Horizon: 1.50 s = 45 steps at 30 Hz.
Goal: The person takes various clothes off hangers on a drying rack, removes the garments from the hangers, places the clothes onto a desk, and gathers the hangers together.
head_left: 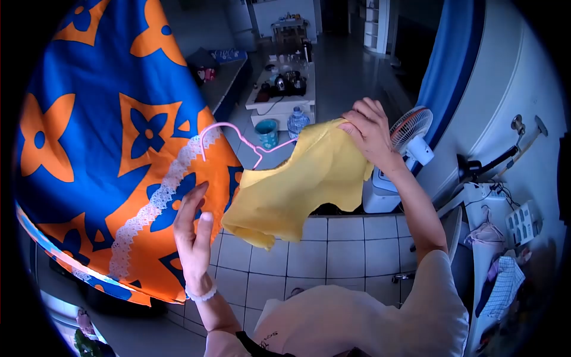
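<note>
A yellow garment [297, 178] hangs on a pink hanger [260, 149], whose hook points up and to the left. My right hand [372, 131] grips the garment's upper right corner, fingers wrapped over the cloth. Left of the garment, my left hand [195, 235] is raised with its fingers apart and holds nothing. Behind that hand hangs a large orange and blue patterned cloth [148, 134] with a strip of white lace. The hanger's hook overlaps the cloth's right edge in view; whether they touch, I cannot tell.
Beyond the garment are a low table [279, 107] with a kettle, a blue bucket [267, 132] and a large water bottle [298, 122]. A fan [411, 132] stands at the right, near a blue curtain [443, 65]. Small clothes [502, 285] hang at the lower right.
</note>
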Tool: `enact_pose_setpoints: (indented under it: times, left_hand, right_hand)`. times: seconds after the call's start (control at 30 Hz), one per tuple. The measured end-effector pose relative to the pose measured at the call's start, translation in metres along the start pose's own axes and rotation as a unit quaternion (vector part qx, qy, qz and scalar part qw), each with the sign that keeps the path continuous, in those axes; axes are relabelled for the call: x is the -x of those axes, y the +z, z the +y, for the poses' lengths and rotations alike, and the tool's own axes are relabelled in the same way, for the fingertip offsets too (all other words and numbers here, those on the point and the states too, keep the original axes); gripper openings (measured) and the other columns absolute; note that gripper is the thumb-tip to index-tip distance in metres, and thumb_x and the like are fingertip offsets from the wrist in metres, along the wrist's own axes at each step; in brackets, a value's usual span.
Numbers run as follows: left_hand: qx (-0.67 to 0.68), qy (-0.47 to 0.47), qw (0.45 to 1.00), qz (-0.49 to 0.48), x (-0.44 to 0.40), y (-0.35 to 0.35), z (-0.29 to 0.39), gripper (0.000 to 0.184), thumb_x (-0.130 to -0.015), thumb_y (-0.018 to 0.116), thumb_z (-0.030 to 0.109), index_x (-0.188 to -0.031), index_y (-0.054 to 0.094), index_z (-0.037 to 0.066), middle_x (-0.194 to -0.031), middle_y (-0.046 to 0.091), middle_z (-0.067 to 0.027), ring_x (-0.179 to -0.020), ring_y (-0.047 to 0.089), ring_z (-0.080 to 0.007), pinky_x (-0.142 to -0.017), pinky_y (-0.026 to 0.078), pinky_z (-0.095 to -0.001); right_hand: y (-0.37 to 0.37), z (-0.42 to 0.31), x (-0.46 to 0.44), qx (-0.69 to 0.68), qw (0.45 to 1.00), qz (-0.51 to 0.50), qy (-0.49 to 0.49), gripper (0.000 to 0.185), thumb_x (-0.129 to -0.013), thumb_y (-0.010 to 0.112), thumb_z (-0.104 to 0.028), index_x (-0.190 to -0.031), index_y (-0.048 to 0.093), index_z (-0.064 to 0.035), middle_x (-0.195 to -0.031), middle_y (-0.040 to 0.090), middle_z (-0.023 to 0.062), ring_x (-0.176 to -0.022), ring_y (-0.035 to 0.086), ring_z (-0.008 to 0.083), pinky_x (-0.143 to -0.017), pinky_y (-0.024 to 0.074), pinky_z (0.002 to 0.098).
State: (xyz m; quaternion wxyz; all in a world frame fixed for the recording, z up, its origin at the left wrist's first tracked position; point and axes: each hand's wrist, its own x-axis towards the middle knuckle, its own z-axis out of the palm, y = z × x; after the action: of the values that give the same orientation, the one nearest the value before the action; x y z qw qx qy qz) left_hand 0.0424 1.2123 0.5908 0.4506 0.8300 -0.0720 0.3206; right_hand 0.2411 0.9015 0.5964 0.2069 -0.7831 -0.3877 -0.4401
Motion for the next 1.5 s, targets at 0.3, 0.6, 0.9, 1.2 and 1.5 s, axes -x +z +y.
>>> enact_pose_setpoints:
  times: [0.3, 0.6, 0.9, 1.2, 1.5]
  left_hand:
    - [0.205, -0.062, 0.917, -0.335, -0.023, 0.140, -0.006, 0.025, -0.092, 0.053, 0.013, -0.109, 0.056, -0.005, -0.093, 0.059, -0.0065, -0.086, 0.055, -0.0112, -0.078, 0.044, -0.0238]
    - [0.232, -0.152, 0.918, -0.284, 0.008, 0.234, -0.007, 0.020, -0.092, 0.049, 0.009, -0.078, 0.056, -0.003, -0.066, 0.052, -0.0023, -0.061, 0.045, -0.0078, -0.056, 0.038, -0.0229]
    - [0.098, -0.122, 0.950, -0.271, 0.051, 0.270, 0.004, 0.020, -0.089, 0.053, 0.009, -0.075, 0.058, -0.004, -0.054, 0.050, -0.0051, -0.047, 0.041, -0.0093, -0.044, 0.033, -0.0263]
    - [0.010, -0.146, 0.956, -0.255, 0.076, 0.263, -0.057, 0.023, -0.086, 0.056, 0.009, -0.068, 0.056, -0.004, -0.048, 0.047, -0.0081, -0.041, 0.040, -0.0110, -0.041, 0.030, -0.0287]
    - [0.059, -0.294, 0.919, -0.256, 0.076, 0.211, -0.137, 0.025, -0.087, 0.055, 0.011, -0.067, 0.056, -0.004, -0.057, 0.053, -0.0040, -0.048, 0.047, -0.0083, -0.044, 0.036, -0.0223]
  right_hand:
    - [-0.018, 0.024, 0.093, -0.036, 0.998, -0.042, 0.036, 0.021, -0.074, 0.067, -0.024, -0.080, 0.062, -0.0046, -0.076, 0.051, 0.0055, -0.080, 0.049, 0.0252, -0.080, 0.0370, 0.0374]
    - [-0.028, -0.006, 0.174, -0.047, 0.949, -0.001, 0.310, 0.035, -0.080, 0.064, -0.021, -0.105, 0.051, 0.0002, -0.103, 0.051, 0.0165, -0.093, 0.052, 0.0329, -0.079, 0.0439, 0.0406]
    - [-0.006, -0.062, 0.212, -0.593, 0.563, -0.007, 0.576, 0.022, -0.090, 0.055, -0.023, -0.082, 0.055, -0.0022, -0.075, 0.060, 0.0025, -0.070, 0.057, 0.0096, -0.064, 0.0496, 0.0264]
    - [0.011, -0.048, 0.246, -0.682, 0.252, 0.227, 0.648, 0.024, -0.092, 0.046, -0.021, -0.111, 0.051, -0.0065, -0.102, 0.060, 0.0042, -0.095, 0.060, 0.0167, -0.084, 0.0490, 0.0319]
    - [-0.092, -0.022, 0.237, -0.527, 0.512, 0.179, 0.654, 0.024, -0.093, 0.048, -0.018, -0.101, 0.058, 0.0024, -0.091, 0.064, 0.0079, -0.078, 0.062, 0.0138, -0.071, 0.0502, 0.0253]
